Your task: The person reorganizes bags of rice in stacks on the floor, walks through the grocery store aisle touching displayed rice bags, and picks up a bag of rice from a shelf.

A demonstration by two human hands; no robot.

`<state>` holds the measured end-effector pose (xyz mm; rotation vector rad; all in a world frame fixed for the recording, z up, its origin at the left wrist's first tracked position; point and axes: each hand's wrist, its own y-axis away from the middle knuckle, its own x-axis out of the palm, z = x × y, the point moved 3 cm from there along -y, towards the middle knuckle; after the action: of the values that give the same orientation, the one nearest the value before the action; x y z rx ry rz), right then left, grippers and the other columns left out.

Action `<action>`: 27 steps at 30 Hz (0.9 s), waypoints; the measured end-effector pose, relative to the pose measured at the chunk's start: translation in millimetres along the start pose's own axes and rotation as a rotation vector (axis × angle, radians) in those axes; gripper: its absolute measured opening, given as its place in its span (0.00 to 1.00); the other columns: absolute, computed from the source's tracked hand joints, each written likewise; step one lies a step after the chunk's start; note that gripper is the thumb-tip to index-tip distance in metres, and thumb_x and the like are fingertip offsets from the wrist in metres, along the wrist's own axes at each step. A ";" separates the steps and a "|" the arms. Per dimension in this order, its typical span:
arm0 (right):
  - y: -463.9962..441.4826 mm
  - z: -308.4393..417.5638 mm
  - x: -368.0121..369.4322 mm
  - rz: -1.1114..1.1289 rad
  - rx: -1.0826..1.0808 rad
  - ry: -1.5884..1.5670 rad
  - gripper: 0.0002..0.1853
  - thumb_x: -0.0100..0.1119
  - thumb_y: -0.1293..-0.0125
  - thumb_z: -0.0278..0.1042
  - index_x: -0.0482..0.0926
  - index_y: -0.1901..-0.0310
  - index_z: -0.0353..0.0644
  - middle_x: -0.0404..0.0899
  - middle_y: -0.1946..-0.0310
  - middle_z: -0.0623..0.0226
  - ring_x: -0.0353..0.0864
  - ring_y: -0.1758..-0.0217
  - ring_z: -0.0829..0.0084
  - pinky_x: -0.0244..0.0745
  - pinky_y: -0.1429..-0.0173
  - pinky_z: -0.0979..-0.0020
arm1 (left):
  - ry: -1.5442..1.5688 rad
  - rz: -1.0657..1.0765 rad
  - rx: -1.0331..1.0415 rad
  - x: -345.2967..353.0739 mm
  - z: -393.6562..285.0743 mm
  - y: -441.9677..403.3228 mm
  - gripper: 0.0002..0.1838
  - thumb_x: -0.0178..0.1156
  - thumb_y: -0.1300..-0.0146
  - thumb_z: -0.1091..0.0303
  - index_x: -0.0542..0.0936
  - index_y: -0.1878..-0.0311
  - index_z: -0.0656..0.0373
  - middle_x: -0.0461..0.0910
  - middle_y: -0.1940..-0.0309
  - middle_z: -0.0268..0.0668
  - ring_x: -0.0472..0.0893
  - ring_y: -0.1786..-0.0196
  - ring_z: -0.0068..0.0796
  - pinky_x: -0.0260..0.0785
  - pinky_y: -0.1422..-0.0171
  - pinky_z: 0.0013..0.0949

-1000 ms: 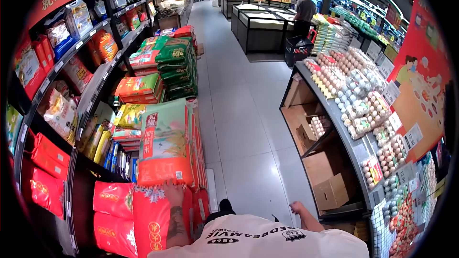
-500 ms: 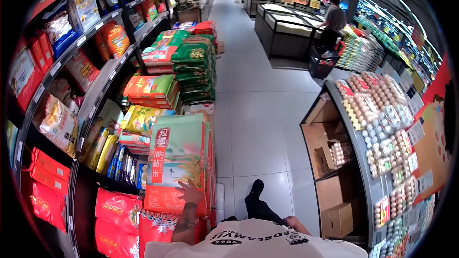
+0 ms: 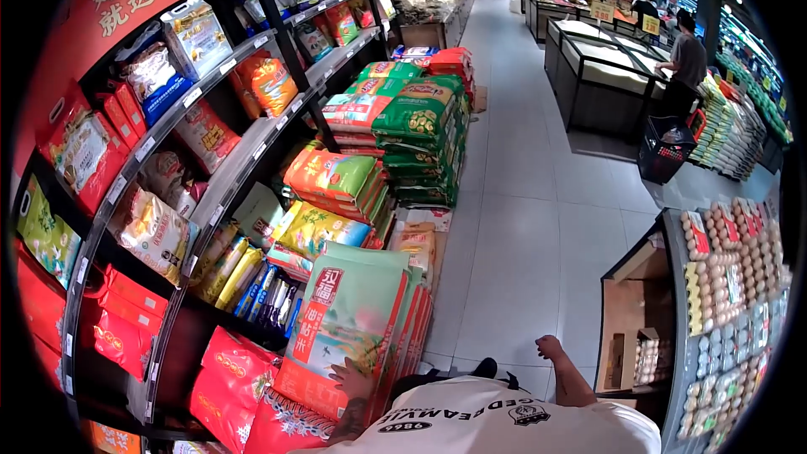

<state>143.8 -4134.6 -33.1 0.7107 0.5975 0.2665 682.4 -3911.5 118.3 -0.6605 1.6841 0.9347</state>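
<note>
My left hand (image 3: 353, 380) lies on the lower part of a green and red rice bag (image 3: 349, 311), with its fingers spread. That bag is the top one of a stack leaning beside the shelves. Nothing shows in my right hand (image 3: 551, 347), held out over the floor with its fingers curled in. Below my left hand are red bags with white patterning (image 3: 290, 420). Behind the rice bag sit yellow packs (image 3: 315, 231) and an orange and green bag stack (image 3: 332, 176).
Shelves (image 3: 244, 155) of bagged goods run along the left. Tall green sacks (image 3: 420, 134) flank the tiled aisle (image 3: 513, 261). An egg display (image 3: 727, 303) stands at right. Farther off, a person (image 3: 685, 59) is by dark bins (image 3: 601, 76) and a black basket (image 3: 664, 151).
The view has turned left, so shelves and bags appear farther right. My right arm has swung outward from beside my body. My left hand still rests on the rice bag.
</note>
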 end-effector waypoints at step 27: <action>-110.6 70.8 -175.9 -0.446 0.445 -0.773 0.14 0.49 0.40 0.36 0.69 0.58 0.34 0.76 0.70 0.54 0.80 0.76 0.59 0.73 0.78 0.62 | -0.002 0.586 1.117 83.9 -661.1 -340.6 0.22 0.54 0.46 0.54 0.78 0.54 0.59 0.78 0.56 0.49 0.75 0.50 0.47 0.67 0.43 0.41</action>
<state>48.4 -4327.8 8.5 1.0051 0.0520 -0.5601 583.6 -4649.6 44.4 0.6005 2.0851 0.2266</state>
